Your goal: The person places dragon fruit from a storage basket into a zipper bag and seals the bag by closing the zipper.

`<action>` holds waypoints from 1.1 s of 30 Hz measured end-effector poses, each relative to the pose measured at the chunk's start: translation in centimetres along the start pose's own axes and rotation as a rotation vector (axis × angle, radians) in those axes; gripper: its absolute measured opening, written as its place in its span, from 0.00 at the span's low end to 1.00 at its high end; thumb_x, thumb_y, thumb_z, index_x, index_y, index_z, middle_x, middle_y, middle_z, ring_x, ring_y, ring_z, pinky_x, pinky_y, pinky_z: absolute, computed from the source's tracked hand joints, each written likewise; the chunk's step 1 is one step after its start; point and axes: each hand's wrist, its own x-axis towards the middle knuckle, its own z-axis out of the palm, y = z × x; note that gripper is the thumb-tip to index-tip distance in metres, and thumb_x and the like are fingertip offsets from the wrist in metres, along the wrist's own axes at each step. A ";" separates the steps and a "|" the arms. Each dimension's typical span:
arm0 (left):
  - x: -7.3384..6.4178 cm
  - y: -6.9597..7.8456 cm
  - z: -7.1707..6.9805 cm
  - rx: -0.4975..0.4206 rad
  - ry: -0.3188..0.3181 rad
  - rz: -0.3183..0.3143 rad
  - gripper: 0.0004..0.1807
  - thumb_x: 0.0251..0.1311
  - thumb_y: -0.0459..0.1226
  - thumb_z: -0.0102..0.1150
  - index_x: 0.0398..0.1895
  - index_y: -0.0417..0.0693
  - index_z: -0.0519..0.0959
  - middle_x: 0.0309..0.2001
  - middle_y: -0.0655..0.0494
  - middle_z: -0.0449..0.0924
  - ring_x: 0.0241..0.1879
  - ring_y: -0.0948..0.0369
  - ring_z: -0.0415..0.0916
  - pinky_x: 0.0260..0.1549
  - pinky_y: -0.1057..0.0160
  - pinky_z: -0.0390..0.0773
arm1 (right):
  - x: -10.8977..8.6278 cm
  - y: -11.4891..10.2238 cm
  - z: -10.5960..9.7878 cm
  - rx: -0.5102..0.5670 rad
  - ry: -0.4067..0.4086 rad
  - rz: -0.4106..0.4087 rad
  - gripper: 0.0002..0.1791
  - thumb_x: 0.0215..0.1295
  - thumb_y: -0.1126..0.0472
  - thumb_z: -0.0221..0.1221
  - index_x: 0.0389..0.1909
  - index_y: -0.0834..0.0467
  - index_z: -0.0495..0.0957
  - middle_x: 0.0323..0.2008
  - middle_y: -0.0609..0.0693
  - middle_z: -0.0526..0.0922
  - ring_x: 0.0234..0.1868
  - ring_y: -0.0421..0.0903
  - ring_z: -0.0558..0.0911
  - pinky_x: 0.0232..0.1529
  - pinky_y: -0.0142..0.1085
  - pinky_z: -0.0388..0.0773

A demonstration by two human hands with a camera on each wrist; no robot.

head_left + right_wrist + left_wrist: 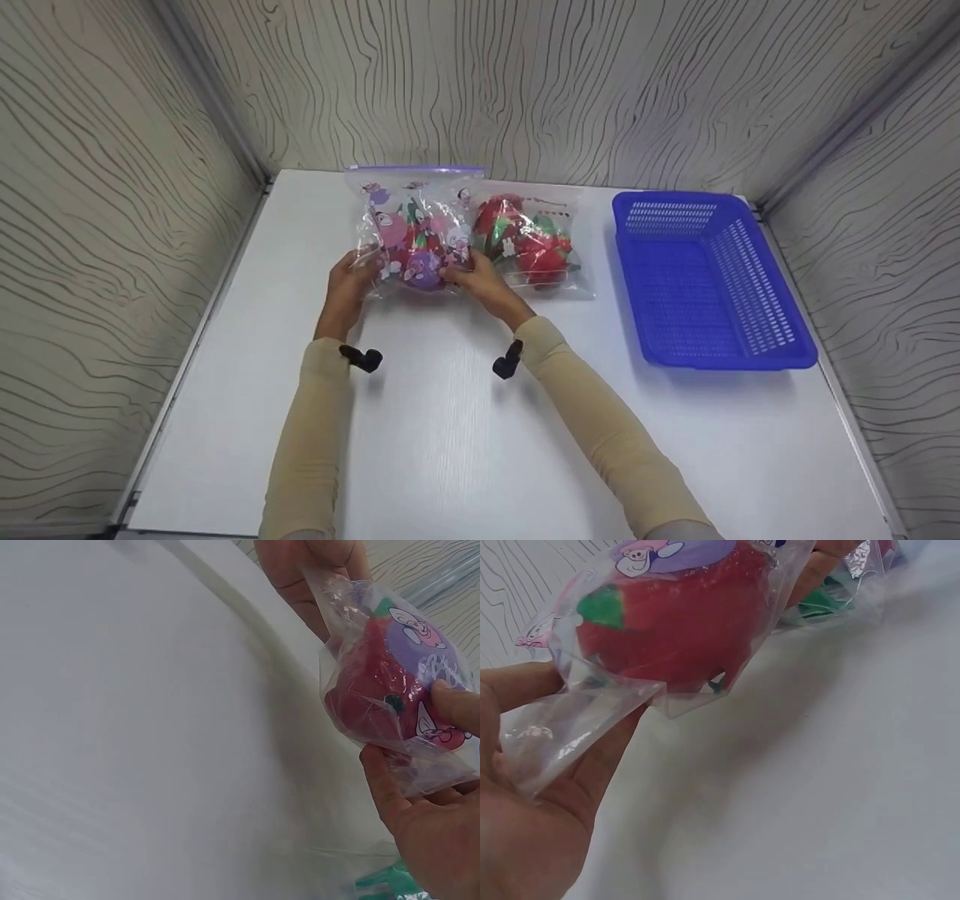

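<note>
A clear zip bag (382, 199) with pink and purple cartoon prints and a purple zip strip holds red and green items. Both hands hold it above the white table by its lower part. My left hand (349, 289) grips the lower left corner; in the left wrist view the loose plastic lies between thumb and fingers (604, 757). On the lower right side, my right hand (487, 289) pinches the bag, thumb in front and fingers (382, 784) underneath and behind. A rounded red item (675, 622) with green patches shows through the plastic.
Just right of the held bag, a second clear bag (581, 262) of red and green items lies on the table (435, 420). A blue plastic basket (682, 300) with slotted sides stands at the right. Wood-patterned panels (480, 90) rise at the back and sides.
</note>
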 end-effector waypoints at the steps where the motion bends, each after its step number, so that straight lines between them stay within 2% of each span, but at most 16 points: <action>1: 0.0 0.0 -0.1 0.000 0.001 -0.004 0.26 0.71 0.35 0.66 0.70 0.40 0.75 0.48 0.61 0.84 0.46 0.64 0.80 0.47 0.66 0.81 | 0.0 0.0 0.0 -0.004 0.002 0.002 0.46 0.72 0.53 0.68 0.83 0.61 0.56 0.77 0.58 0.70 0.78 0.54 0.71 0.79 0.47 0.70; 8: 0.1 -0.4 -0.6 0.022 -0.003 -0.023 0.29 0.71 0.38 0.64 0.74 0.42 0.72 0.54 0.58 0.82 0.51 0.64 0.80 0.57 0.63 0.78 | 0.4 0.6 0.4 0.013 -0.002 0.026 0.48 0.73 0.52 0.67 0.84 0.61 0.53 0.77 0.61 0.69 0.77 0.56 0.71 0.78 0.49 0.71; 17: 0.3 -0.6 -1.0 -0.007 -0.001 -0.049 0.28 0.73 0.34 0.60 0.74 0.39 0.71 0.50 0.61 0.83 0.51 0.64 0.78 0.55 0.65 0.77 | 0.5 0.9 0.9 -0.020 0.009 0.046 0.51 0.73 0.49 0.65 0.85 0.62 0.48 0.81 0.63 0.62 0.82 0.59 0.64 0.81 0.51 0.64; 21: 0.4 -0.7 -1.3 -0.019 -0.003 -0.055 0.29 0.72 0.34 0.60 0.75 0.40 0.71 0.52 0.60 0.83 0.52 0.64 0.78 0.55 0.65 0.80 | 0.6 1.1 1.0 -0.008 -0.016 0.063 0.48 0.74 0.50 0.64 0.84 0.62 0.49 0.80 0.63 0.63 0.79 0.58 0.69 0.79 0.51 0.68; 25: 0.4 -0.6 -1.5 -0.066 -0.005 -0.067 0.28 0.72 0.32 0.60 0.74 0.39 0.70 0.49 0.61 0.83 0.47 0.65 0.81 0.51 0.62 0.83 | 0.8 1.4 1.0 0.033 -0.037 0.073 0.45 0.76 0.53 0.63 0.83 0.63 0.51 0.79 0.65 0.66 0.70 0.58 0.78 0.70 0.50 0.78; 28: 0.1 -0.1 -1.4 -0.077 -0.015 -0.074 0.28 0.72 0.31 0.60 0.74 0.37 0.70 0.47 0.59 0.83 0.44 0.64 0.81 0.48 0.62 0.85 | 0.9 1.7 1.0 0.063 -0.038 0.076 0.42 0.78 0.55 0.62 0.82 0.64 0.52 0.77 0.66 0.67 0.65 0.58 0.81 0.66 0.50 0.81; 31: -0.3 0.8 -1.3 -0.023 -0.002 -0.079 0.29 0.72 0.31 0.60 0.74 0.35 0.69 0.52 0.54 0.82 0.47 0.64 0.80 0.50 0.64 0.84 | 1.0 1.8 0.9 0.068 -0.035 0.073 0.41 0.78 0.55 0.62 0.81 0.64 0.53 0.78 0.66 0.67 0.68 0.59 0.80 0.68 0.49 0.80; 33: -0.1 0.7 -1.4 0.035 0.023 -0.080 0.31 0.71 0.32 0.62 0.75 0.35 0.69 0.57 0.50 0.81 0.47 0.64 0.80 0.52 0.65 0.83 | 0.9 1.8 0.9 0.055 -0.028 0.071 0.43 0.77 0.54 0.63 0.82 0.64 0.52 0.78 0.67 0.66 0.71 0.59 0.78 0.71 0.49 0.78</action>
